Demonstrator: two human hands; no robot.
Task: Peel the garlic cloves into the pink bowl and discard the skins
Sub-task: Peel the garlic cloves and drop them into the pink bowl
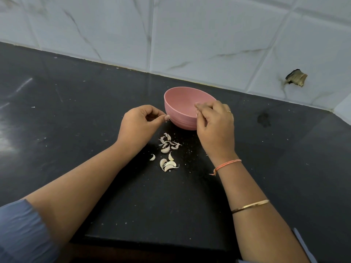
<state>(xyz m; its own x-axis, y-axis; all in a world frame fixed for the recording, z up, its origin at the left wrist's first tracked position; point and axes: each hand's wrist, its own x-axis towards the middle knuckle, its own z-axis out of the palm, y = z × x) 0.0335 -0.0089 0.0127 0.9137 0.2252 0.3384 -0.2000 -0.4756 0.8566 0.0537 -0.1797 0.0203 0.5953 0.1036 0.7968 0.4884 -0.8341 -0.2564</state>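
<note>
The pink bowl (pixel 181 103) stands on the black counter near the wall. My right hand (pixel 215 124) hovers over the bowl's right rim with its fingers curled; thumb and forefinger pinch something small that the fingers mostly hide. Just left of the bowl, my left hand (pixel 139 123) pinches a small pale garlic piece (pixel 167 117) at its fingertips. Whether that piece is skin or clove is unclear. Several unpeeled garlic cloves (pixel 168 164) lie on the counter between my forearms. A little pile of loose skins (pixel 169 142) lies just beyond them, below the bowl.
The dark counter (pixel 85 111) runs left and right, flecked with tiny skin crumbs. A pale tiled wall (pixel 209 44) rises right behind the bowl, with a broken hole (pixel 296 77) at the right. The counter's front edge (pixel 152 242) lies near my elbows.
</note>
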